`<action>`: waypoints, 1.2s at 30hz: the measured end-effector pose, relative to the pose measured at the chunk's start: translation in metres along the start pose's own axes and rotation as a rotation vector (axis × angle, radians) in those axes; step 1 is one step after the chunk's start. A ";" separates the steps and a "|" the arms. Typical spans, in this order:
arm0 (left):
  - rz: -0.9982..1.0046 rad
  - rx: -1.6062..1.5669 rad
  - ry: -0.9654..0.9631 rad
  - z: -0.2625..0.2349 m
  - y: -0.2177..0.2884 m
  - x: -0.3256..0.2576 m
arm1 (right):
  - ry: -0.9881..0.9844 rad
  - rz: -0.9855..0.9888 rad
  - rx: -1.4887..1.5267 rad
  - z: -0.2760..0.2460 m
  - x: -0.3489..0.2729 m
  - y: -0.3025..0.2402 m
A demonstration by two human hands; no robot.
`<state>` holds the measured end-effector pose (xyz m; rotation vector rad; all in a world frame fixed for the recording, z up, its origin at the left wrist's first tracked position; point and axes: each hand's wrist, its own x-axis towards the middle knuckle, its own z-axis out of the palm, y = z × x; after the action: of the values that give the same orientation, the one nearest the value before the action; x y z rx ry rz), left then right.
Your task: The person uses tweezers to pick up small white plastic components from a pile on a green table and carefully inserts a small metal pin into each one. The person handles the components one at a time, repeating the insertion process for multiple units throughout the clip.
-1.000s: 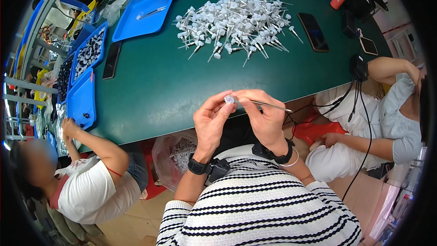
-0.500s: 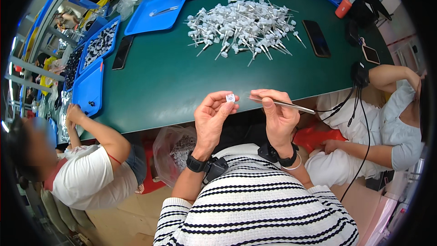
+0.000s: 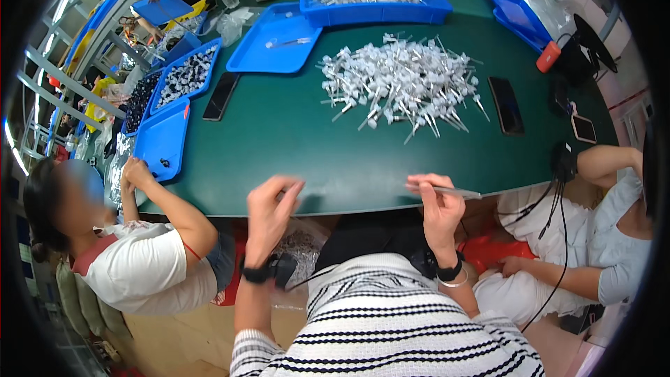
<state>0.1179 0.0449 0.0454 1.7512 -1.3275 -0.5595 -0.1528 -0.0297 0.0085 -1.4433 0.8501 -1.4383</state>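
My right hand (image 3: pixel 441 215) is closed around a pair of metal tweezers (image 3: pixel 460 191), held over the front edge of the green table. To its left, above the same edge, my left hand (image 3: pixel 271 211) is smeared by motion. Its fingers are bent and the small white part does not show; whether anything is in them I cannot make out. Beyond both hands lies a large heap of small white plastic pieces with thin metal pins (image 3: pixel 405 84).
A blue tray with similar pieces (image 3: pixel 377 14) stands behind the heap. Left of it is a blue tray with tweezers (image 3: pixel 276 59). Phones (image 3: pixel 506 105) flank the heap. A bag of pieces (image 3: pixel 300 255) hangs below the edge. People sit left (image 3: pixel 153 265) and right (image 3: pixel 579 223).
My hands have moved apart, the left one going leftward; the white cube-like part it held no longer shows. My right hand still grips the tweezers. The view has shifted.
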 end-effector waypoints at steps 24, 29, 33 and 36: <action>-0.113 -0.638 -0.256 0.083 0.020 0.031 | -0.021 0.077 0.208 0.012 0.017 -0.016; -0.074 -0.875 -0.243 0.110 0.011 0.008 | -0.051 0.014 0.214 0.027 0.010 -0.003; -0.063 -0.893 -0.248 0.114 0.022 0.005 | -0.013 0.038 0.221 0.027 0.007 -0.001; -0.101 -0.881 -0.262 0.116 0.018 0.007 | -0.011 0.045 0.153 0.023 0.007 -0.001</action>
<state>0.0221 -0.0038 -0.0012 1.0298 -0.9263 -1.2398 -0.1295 -0.0332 0.0138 -1.3086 0.7450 -1.4287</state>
